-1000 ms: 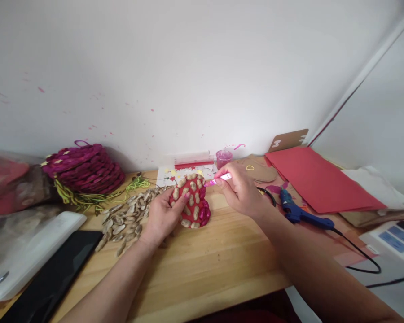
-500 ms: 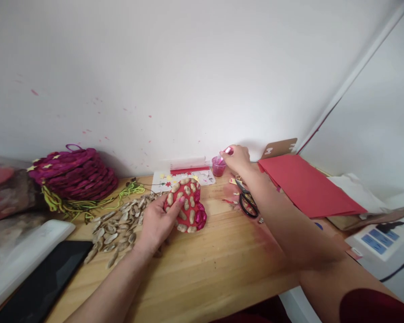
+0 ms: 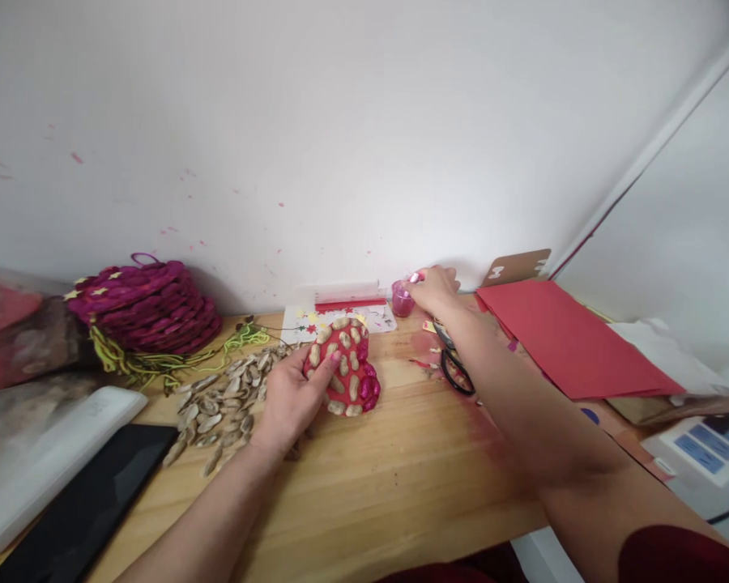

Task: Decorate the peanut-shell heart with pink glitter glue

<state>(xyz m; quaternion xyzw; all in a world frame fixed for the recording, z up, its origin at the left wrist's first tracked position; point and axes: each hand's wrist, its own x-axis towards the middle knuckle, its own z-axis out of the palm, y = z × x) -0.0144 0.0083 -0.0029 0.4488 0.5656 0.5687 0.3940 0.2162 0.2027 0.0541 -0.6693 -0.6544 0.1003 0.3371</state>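
Right hand (image 3: 436,289) now at pink cup (image 3: 402,298)

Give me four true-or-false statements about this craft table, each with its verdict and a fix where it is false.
1. The left hand holds a red piece covered with peanut shells. True.
2. The right hand rests on the scissors. False: it is at the small pink cup near the wall, and the scissors lie nearer, beside its forearm.
3. A heap of loose shells lies on the table to the left of the left hand. True.
4. The red paper sheets lie at the table's left end. False: they lie on the right.
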